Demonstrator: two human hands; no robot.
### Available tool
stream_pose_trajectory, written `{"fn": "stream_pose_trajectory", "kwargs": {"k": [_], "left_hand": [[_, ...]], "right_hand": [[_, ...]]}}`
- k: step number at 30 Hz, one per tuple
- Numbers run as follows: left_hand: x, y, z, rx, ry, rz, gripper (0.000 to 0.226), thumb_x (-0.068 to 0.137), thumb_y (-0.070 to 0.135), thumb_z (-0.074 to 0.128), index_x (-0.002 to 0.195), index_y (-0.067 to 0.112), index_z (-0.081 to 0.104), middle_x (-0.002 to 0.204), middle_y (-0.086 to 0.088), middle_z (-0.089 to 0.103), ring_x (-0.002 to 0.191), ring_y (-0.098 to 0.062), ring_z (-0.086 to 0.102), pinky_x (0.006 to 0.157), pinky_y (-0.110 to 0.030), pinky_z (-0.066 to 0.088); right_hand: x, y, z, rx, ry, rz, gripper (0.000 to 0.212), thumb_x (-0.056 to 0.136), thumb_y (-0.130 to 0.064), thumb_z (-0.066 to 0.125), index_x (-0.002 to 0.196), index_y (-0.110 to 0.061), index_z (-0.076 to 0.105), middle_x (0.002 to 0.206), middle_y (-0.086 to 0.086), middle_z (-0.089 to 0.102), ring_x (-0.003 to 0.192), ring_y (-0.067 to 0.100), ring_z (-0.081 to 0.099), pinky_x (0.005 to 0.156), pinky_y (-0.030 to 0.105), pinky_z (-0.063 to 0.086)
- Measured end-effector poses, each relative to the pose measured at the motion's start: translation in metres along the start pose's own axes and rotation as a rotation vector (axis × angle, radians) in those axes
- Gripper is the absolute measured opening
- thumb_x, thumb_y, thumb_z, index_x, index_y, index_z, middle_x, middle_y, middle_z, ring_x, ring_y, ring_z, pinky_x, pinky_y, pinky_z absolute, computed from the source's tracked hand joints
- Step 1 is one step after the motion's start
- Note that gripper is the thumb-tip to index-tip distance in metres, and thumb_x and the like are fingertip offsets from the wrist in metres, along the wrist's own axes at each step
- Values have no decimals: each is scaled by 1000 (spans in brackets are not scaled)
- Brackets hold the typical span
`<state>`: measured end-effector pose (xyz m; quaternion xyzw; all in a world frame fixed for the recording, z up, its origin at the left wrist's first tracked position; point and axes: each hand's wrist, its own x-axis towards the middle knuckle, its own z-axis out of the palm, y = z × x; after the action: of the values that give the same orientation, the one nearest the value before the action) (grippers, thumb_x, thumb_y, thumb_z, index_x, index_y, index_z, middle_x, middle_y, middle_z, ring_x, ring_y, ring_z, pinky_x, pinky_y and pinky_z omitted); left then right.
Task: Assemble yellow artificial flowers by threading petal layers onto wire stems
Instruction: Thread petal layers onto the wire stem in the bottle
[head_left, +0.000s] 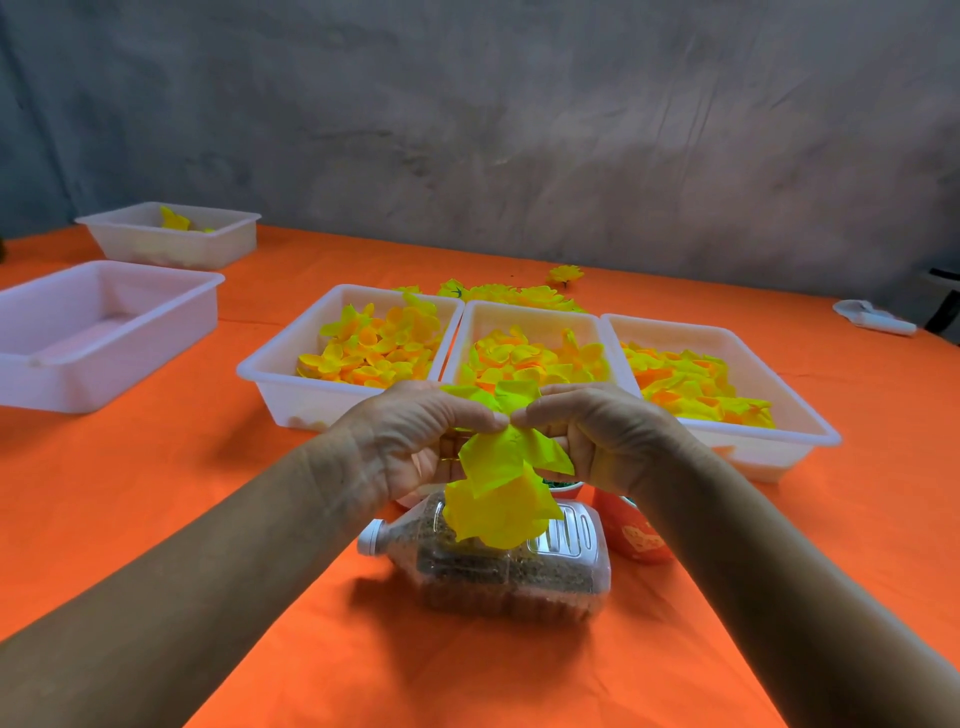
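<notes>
No text, brand or number can be read anywhere. The red cup (636, 535) at five o'clock of the hands bears a pale orange mark, too blurred to read.

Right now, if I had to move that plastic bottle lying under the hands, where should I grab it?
Probably around the neck just behind the white cap, coming from the left. The bottle lies on its side with the cap pointing left, clear of both hands; its wide body sits under the yellow petals.

Mottled grey wall (519, 130) behind an orange-covered table (156, 493).
</notes>
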<state>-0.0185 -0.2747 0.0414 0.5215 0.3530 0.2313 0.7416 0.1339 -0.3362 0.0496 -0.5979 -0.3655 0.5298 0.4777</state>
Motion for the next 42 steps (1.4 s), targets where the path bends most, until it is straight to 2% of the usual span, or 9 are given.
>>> {"fn": "stream_pose_trajectory", "kwargs": {"k": [5,11,13,17,19,23,28,34,42], "left_hand": [[-3,-2,0,-28,-12,-28,18,78,-5,61,95,2,64,81,-12,68,66,-19,66,56,-29,57],[-2,-5,-1,-31,-4,-38,31,79,-5,62,109,3,62,91,-15,67,75,-23,64,63,-34,57],[-2,-6,-1,-4,11,-28,37,78,-4,63,114,3,61,93,-15,67,74,-22,63,66,-33,55],[-3,-10,-4,91,18,-2,37,76,-2,68,111,9,61,76,-6,68,56,-14,60,50,-22,45],[-4,-10,-6,119,33,-1,31,74,-1,70,101,13,62,69,-3,68,50,-12,58,44,-19,46],[-3,-6,-11,145,101,50,17,74,8,73,87,16,64,66,-1,67,51,-13,60,43,-20,46],[-4,-7,-11,201,139,72,15,73,3,72,82,14,66,60,0,67,49,-10,59,43,-19,45],[-4,-10,-11,217,144,62,20,72,0,74,84,14,64,63,-1,67,58,-14,59,44,-19,45],[-3,-13,-11,270,140,61,35,72,1,73,105,5,64,80,-7,67,65,-14,62,51,-23,44]], "right_hand": [[1,3,0,21,-12,-1,14,76,6,64,78,-4,53,69,11,70,56,20,66,66,34,53],[2,4,-1,6,-8,-1,17,74,6,66,83,-6,59,71,12,69,61,24,66,72,38,52],[2,4,-3,-10,18,-2,16,73,7,67,78,-5,58,68,10,70,60,23,66,67,37,53],[3,3,-4,-94,49,-2,19,72,4,70,77,-13,62,57,-3,68,54,12,65,55,27,50],[4,2,-4,-126,47,0,18,72,4,71,77,-12,65,66,1,69,66,17,65,59,29,50],[5,-3,-3,-207,33,39,36,73,3,71,107,-6,64,106,16,66,89,26,62,73,35,51],[7,-7,-4,-226,24,50,31,72,3,72,99,-10,66,110,16,65,94,28,62,76,38,52],[8,-5,-9,-231,-15,39,23,73,3,70,87,-15,66,98,11,69,92,25,64,84,42,50],[10,-3,-9,-277,-23,15,27,72,5,71,88,-17,67,98,10,69,92,24,64,71,34,52]]}}
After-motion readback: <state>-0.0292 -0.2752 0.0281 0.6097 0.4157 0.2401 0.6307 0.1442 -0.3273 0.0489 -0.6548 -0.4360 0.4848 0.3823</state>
